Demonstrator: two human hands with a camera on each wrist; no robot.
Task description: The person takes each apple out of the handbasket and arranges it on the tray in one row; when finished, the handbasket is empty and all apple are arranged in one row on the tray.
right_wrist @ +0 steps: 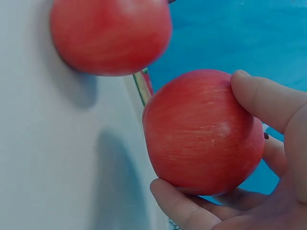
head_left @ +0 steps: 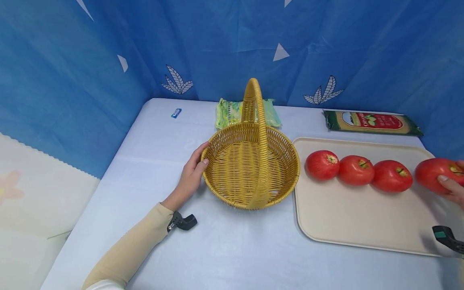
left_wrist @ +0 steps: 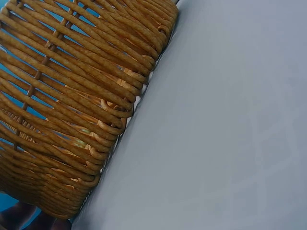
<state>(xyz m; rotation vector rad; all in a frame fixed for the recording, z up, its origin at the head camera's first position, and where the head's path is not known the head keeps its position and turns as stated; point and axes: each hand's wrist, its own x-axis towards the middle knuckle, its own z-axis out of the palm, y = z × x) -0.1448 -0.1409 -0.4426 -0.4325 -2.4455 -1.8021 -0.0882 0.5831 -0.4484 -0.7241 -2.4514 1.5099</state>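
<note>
My left hand (head_left: 189,172) grips the left rim of a yellow woven basket (head_left: 232,171) with a tall arched handle; nothing lies inside it. In the left wrist view the basket's woven side (left_wrist: 72,91) fills the upper left, with dark fingers at the lower corner. At the right edge of the head view, my right hand (head_left: 454,189) holds a red apple (head_left: 435,174) between thumb and fingers. The right wrist view shows this apple (right_wrist: 204,134) raised off the tray, its shadow apart from it. Beside it, three red apples (head_left: 356,170) sit in a row on the beige tray (head_left: 348,217).
Behind the basket lies a green-yellow packet (head_left: 227,114). A long green and red package (head_left: 373,122) stretches behind the tray. A small blue wrapped piece (head_left: 176,113) is at the back left of the white table (head_left: 152,141). Blue curtain (head_left: 232,48) borders the table's back.
</note>
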